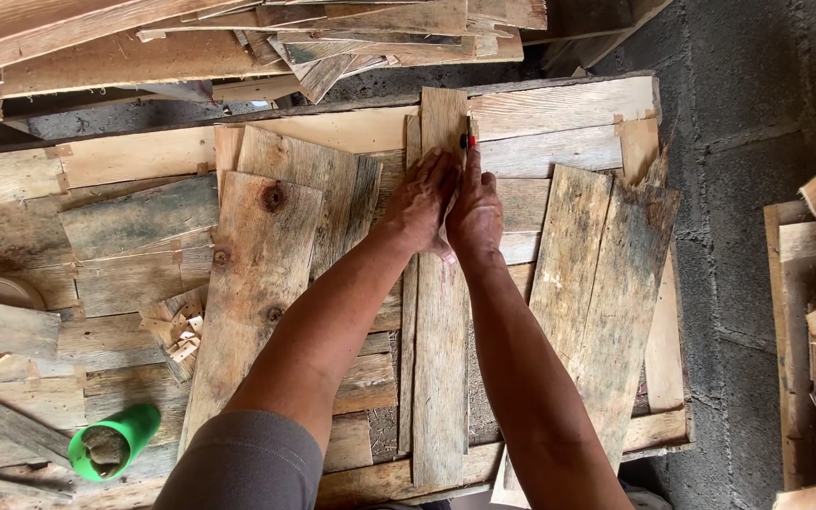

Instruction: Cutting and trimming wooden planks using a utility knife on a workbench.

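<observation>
A: What do we see in the middle of the frame?

B: We see a long thin plank (440, 321). It is grey and rough, with lines running along it. It lies flat on a bench of old boards (559, 123) and runs from the top middle down to the bottom middle.

A: Where are our hands?

B: Both sit on the top part of the plank, side by side and touching. Our left hand (420, 203) lies flat with its fingers stretched out. It presses on the wood and grips nothing.

A: And the other one?

B: Our right hand (475, 212) is curled around a dark pencil with a red end (468, 141). The tip pokes up past our fingers and rests at the plank's right edge.

A: How do our arms lie?

B: They reach up from the bottom of the frame, bare, and come close at the wrists.

A: What else is near?

B: A wide board with dark knots (257, 283) lies left of the plank. A green cup (113, 440) lies on its side at the lower left. Small wood scraps (174, 331) sit above it.
</observation>
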